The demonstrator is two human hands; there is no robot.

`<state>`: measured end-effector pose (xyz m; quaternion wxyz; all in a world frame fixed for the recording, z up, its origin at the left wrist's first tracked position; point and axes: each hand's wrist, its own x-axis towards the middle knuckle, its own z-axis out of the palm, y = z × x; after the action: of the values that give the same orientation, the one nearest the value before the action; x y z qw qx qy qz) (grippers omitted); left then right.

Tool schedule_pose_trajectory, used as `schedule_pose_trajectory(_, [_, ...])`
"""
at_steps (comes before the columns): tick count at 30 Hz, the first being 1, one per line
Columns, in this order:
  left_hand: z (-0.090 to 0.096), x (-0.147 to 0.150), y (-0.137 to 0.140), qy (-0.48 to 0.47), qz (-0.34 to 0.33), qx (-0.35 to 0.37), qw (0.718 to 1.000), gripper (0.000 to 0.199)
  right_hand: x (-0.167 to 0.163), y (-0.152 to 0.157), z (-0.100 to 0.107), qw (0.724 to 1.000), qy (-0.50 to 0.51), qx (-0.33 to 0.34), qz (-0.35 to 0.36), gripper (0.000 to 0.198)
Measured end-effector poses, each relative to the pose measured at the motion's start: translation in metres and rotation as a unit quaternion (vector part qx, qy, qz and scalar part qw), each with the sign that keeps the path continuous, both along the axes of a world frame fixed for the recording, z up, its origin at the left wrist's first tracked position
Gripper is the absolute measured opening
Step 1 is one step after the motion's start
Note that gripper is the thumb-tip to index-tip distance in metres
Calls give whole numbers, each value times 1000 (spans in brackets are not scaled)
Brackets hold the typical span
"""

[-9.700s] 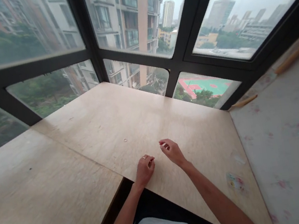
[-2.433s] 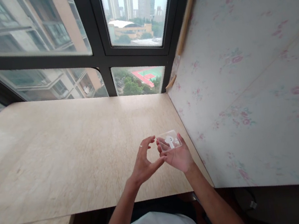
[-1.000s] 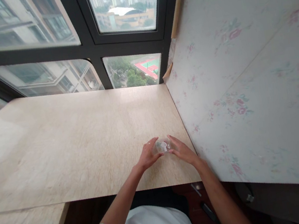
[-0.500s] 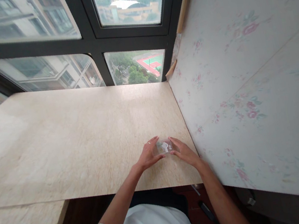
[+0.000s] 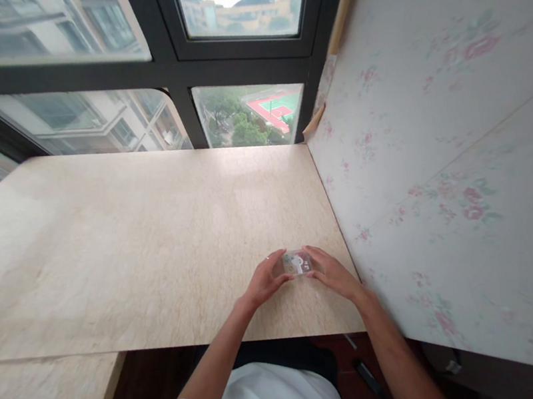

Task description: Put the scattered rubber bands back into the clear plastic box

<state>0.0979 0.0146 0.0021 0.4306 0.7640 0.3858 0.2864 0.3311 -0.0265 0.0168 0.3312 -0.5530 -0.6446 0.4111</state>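
- My left hand (image 5: pixel 265 281) and right hand (image 5: pixel 331 273) pinch a small clear box (image 5: pixel 297 263) between them, each grip narrow, fingertips on its ends.
- The box is see-through plastic, flat and rectangular, with a small white piece inside.
- It sits on the pale wood-grain surface (image 5: pixel 127 248), near the right edge, just beside the flowered wall panel (image 5: pixel 441 151).

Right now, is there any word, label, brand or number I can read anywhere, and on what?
None can be read. The small clear case held between the left hand and right hand on the table shows white shapes inside, too small and blurred to tell as text.
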Motion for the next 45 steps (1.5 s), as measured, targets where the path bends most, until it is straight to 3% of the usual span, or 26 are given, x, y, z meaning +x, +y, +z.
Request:
schedule_pose_trajectory(8, [1, -4, 0, -3, -1, 13, 1000, 60, -2, 3, 3, 999, 31, -10, -4, 59])
schedule_pose_trajectory(16, [-5, -5, -2, 7, -25, 47, 999, 50, -5, 5, 13, 1000, -20, -7, 16, 56])
schedule_pose_trajectory(29, [-3, -4, 3, 52, -5, 131, 990, 58, -18, 12, 34, 986, -163, -21, 9, 52])
schedule_pose_trajectory(45, [-8, -4, -2, 100, -4, 141, 985, 60, -12, -7, 0, 994, -102, 43, 1, 54])
